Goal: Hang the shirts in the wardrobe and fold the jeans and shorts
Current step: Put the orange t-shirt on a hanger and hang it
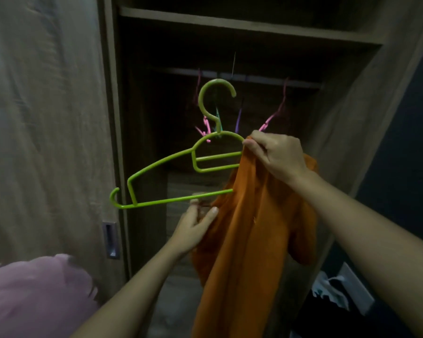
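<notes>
An orange shirt hangs down in front of the open wardrobe. A green plastic hanger is held up before it, its right half hidden under the shirt. My right hand grips the shirt's top together with the hanger's right shoulder. My left hand is lower, just under the hanger's bottom bar, its fingers curled on the shirt's left edge. Its grip is blurred.
Inside the dark wardrobe a rail carries pink and purple hangers. A sliding wardrobe door with a recessed handle stands left. A pink garment lies bottom left; clutter sits bottom right.
</notes>
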The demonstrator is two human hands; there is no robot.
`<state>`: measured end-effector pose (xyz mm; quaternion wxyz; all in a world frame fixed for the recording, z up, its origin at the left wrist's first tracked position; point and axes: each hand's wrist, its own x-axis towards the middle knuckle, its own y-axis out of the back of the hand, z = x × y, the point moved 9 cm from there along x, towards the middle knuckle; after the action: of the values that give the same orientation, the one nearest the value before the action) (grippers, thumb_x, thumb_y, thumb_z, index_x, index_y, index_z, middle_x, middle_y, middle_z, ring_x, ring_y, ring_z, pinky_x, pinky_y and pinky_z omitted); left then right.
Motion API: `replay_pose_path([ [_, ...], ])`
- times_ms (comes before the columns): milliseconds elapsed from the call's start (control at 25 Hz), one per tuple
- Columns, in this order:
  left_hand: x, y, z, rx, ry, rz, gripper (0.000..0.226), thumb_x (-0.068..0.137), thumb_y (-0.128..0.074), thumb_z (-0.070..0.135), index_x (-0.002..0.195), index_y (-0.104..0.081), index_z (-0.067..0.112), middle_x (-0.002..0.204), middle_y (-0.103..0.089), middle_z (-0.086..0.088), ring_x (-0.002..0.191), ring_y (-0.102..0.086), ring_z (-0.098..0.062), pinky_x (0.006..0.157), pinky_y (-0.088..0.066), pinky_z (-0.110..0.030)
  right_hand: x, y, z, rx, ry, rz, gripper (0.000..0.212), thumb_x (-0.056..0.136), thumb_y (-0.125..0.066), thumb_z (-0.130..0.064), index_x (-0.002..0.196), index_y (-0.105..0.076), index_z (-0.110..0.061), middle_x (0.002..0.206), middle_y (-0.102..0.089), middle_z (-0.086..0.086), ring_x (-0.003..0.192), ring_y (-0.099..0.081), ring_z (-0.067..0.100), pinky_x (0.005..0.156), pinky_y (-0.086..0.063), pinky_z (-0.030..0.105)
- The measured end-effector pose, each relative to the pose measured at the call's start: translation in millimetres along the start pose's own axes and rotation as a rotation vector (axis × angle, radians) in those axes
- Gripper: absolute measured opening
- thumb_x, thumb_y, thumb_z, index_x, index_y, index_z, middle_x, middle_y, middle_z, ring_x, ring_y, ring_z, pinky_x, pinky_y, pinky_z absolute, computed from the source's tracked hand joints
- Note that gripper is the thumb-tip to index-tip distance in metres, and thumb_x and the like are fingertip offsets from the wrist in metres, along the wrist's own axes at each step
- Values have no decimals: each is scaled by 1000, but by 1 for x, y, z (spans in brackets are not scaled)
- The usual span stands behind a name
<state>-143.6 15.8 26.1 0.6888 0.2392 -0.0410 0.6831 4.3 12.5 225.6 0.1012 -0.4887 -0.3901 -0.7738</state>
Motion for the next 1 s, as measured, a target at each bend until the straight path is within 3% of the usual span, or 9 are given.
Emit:
replay_pose_path([
  [120,9,-13,22,202,-143,-64,38,77,-47,65,110,-48,45,112,-48,22,100,-54,4,81,-50,-22,-10,9,23,10,-79,4,50,96,-27,-50,82,-63,-17,62,-49,-10,55,-46,5,48,-25,11],
  [240,17,-33,25,255,-191,-135,37,82,-42,63,116,-49,47,118,-40,15,103,-49,8,78,-50,-15,-15,8,35,-1,-107,-19,54,95,-24,-52,84,-64,-18,63,-51,-9,57,-49,6,46,-30,17],
  [400,19,-35,18,147,-178,-29,31,95,-52,24,116,-41,42,116,-51,15,100,-57,1,88,-53,-30,-15,12,45,-18,-105,-7,45,95,-31,-48,82,-62,-19,63,-46,-12,56,-46,5,46,-27,14],
  [520,22,-10,16,287,-200,187,29,90,-53,1,94,-60,29,103,-54,17,100,-53,2,94,-48,-33,-15,9,50,15,-121,-7,45,95,-30,-48,80,-62,-19,62,-46,-12,55,-46,5,46,-27,14],
  [640,27,-8,10,354,-127,136,24,90,-58,10,112,-65,14,115,-53,9,106,-54,-6,94,-47,-23,-17,-1,46,48,-112,-7,47,95,-29,-49,80,-62,-19,62,-46,-12,55,-46,5,47,-26,13],
  [760,28,-22,-4,484,-42,-86,70,86,-66,24,146,-30,20,132,-30,8,117,-35,-4,100,-34,-14,-17,-7,43,85,-120,-2,50,95,-26,-50,79,-61,-19,62,-46,-12,54,-46,5,47,-30,14],
  [840,22,-19,-22,448,84,-228,88,79,-71,32,148,-17,31,135,-26,9,120,-32,-5,102,-34,-22,-19,-5,45,88,-118,-10,47,95,-28,-49,77,-60,-20,62,-46,-13,54,-46,4,47,-30,14],
  [920,13,-1,-30,240,187,-318,93,58,-73,40,140,-27,37,136,-41,11,117,-45,-1,98,-40,-17,-27,-2,51,57,-110,-35,45,95,-32,-48,77,-62,-21,63,-48,-14,57,-47,5,48,-28,14],
  [1000,5,22,-23,92,215,-393,85,47,-66,42,127,-39,34,124,-56,16,97,-57,12,83,-45,-9,-42,-3,63,47,-134,-88,51,94,-28,-55,79,-65,-23,65,-53,-13,60,-52,6,48,-33,19],
])
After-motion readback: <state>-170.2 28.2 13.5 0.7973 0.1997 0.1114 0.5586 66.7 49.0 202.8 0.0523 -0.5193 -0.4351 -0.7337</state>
